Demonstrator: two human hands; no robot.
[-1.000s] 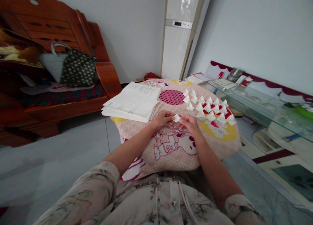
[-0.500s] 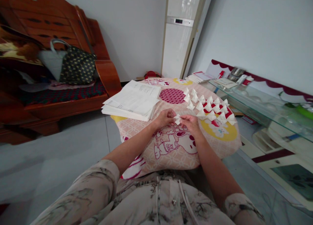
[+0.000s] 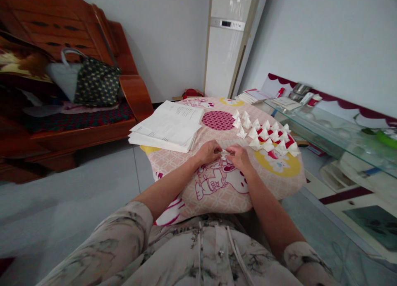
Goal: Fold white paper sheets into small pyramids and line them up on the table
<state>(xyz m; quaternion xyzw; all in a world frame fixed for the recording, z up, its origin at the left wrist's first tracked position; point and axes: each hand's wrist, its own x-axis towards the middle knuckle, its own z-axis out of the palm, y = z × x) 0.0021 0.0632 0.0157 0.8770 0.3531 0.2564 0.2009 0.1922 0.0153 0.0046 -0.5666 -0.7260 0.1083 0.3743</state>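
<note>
A small piece of folded white paper (image 3: pixel 223 154) is pinched between my two hands over the patterned tablecloth (image 3: pixel 182 174). My left hand (image 3: pixel 210 152) grips its left side, with the fingers closed. On the other side my right hand (image 3: pixel 238 157) pinches it with thumb and fingers. Much of the paper is hidden by my fingers. To the right of my hands stand several pointed folded paper pieces (image 3: pixel 268 145) in loose rows. Left of my hands lies a stack of printed white paper sheets (image 3: pixel 169 126).
A glass-topped cabinet (image 3: pixel 338 141) runs along the right, with cups and a metal container (image 3: pixel 300 90) on it. Booklets (image 3: pixel 252 95) lie at the table's far edge. A wooden bench (image 3: pixel 136 95) with bags stands left. A tall white air conditioner (image 3: pixel 221 58) stands behind.
My fingers have closed further over the folded paper, so less of it shows. My hands have drawn a little closer together. The standing folded pieces and the sheets remain in place.
</note>
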